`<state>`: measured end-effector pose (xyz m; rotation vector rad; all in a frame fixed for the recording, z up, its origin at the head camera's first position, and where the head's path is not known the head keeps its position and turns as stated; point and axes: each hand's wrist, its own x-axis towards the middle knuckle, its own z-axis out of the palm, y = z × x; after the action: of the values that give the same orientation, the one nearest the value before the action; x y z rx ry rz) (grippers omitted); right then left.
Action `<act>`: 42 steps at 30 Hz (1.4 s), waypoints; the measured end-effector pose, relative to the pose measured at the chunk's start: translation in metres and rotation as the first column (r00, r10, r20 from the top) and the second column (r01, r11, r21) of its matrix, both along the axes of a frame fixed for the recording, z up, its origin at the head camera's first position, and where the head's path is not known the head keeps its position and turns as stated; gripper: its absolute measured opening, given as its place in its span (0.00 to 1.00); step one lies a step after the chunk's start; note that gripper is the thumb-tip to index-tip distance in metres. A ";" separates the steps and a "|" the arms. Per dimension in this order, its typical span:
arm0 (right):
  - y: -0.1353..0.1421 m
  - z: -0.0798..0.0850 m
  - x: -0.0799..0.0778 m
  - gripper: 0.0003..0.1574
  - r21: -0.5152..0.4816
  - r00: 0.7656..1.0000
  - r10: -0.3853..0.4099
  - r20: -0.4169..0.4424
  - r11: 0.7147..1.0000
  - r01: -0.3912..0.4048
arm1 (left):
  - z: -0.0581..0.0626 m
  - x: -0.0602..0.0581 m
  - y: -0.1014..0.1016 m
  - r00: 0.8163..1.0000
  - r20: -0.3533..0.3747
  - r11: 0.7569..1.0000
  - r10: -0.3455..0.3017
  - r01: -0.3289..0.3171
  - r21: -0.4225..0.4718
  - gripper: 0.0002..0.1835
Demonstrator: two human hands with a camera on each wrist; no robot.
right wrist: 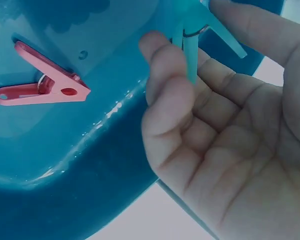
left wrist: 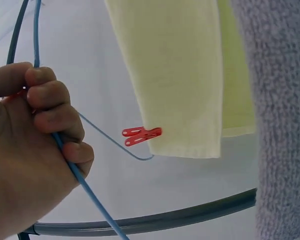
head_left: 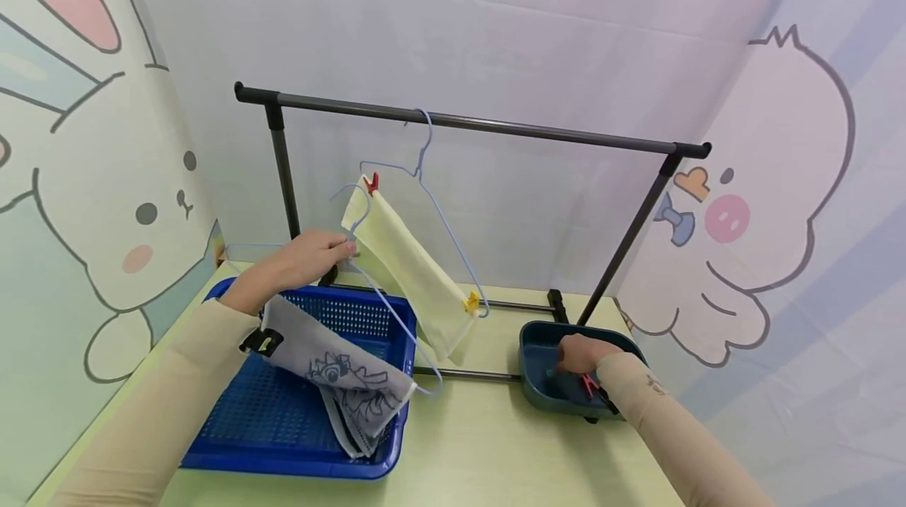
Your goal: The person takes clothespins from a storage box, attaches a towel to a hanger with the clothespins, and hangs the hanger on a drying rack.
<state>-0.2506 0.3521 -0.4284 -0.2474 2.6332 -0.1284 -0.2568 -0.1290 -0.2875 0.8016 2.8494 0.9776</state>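
My left hand (head_left: 311,257) grips a blue wire hanger (head_left: 385,299) just below its hook; in the left wrist view the fingers (left wrist: 55,105) curl round the wire. A grey towel (head_left: 347,377) with a dark printed drawing drapes over that hanger, above the blue basket. Inside the dark teal basin (head_left: 531,393), my right hand (head_left: 583,354) pinches a turquoise clothespin (right wrist: 190,35) between thumb and fingers. Beside it on the basin floor lies a pinkish-red clothespin (right wrist: 50,82).
A dark metal rack (head_left: 495,126) spans the back. From it hangs another blue hanger (head_left: 453,233) bearing a pale yellow towel (head_left: 406,259), with a red clothespin (head_left: 372,182) at its upper corner and a yellow clothespin (head_left: 471,302) lower. The blue basket (head_left: 283,461) stands at left.
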 end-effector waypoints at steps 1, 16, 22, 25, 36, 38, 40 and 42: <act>0.001 -0.001 0.000 0.14 -0.003 1.000 0.001 0.000 1.000 -0.001 | 0.003 0.000 0.000 1.000 -0.012 1.000 0.000 0.000 0.000 0.19; 0.011 -0.002 0.004 0.13 -0.061 1.000 -0.022 0.018 0.998 0.023 | 0.026 0.002 0.005 0.997 -0.063 0.999 0.051 -0.051 -0.002 0.21; 0.013 -0.003 0.006 0.12 -0.114 1.000 -0.007 0.011 0.993 0.008 | 0.038 0.005 0.006 0.994 -0.082 0.998 0.066 -0.066 0.007 0.22; 0.013 0.000 0.007 0.10 -0.120 1.000 -0.012 -0.009 0.993 0.011 | 0.044 0.007 0.007 0.992 -0.090 0.996 0.084 -0.082 0.022 0.23; 0.016 0.008 0.008 0.15 -0.180 0.992 -0.036 -0.118 0.984 0.014 | 0.056 0.012 0.012 0.984 -0.133 0.993 0.115 -0.110 0.046 0.22; 0.017 0.008 0.008 0.17 -0.185 0.991 -0.032 -0.133 0.983 0.006 | 0.058 0.013 0.012 0.983 -0.140 0.992 0.120 -0.114 0.049 0.22; 0.018 0.009 0.009 0.18 -0.193 0.990 -0.031 -0.136 0.981 0.005 | 0.060 0.014 0.013 0.982 -0.140 0.992 0.124 -0.118 0.054 0.21; 0.018 0.010 0.009 0.18 -0.198 0.990 -0.023 -0.139 0.980 -0.005 | 0.062 0.015 0.012 0.983 -0.138 0.991 0.124 -0.117 0.060 0.21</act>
<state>-0.2414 0.3700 -0.4189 -0.3219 2.7637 -0.3911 -0.2418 -0.1169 -0.2260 0.7384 3.0370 1.0522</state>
